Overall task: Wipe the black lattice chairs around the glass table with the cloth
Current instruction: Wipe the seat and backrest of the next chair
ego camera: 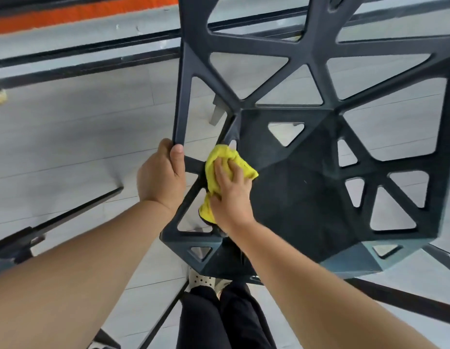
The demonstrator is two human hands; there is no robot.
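A black lattice chair [307, 187] with triangular cut-outs fills the middle and right of the head view, seen from above. My left hand [161, 175] grips the chair's left edge bar, thumb on top. My right hand [231, 192] holds a crumpled yellow cloth [218, 159] and presses it against the chair frame where the left bars meet the seat. Part of the cloth hangs down below my palm.
Pale grey floorboards [80, 137] lie beneath. Black table frame bars [93, 49] run across the upper left, and another dark bar [75, 215] angles in at the lower left. An orange strip [80, 13] shows at the top left. My legs and a shoe [203, 283] are below the chair.
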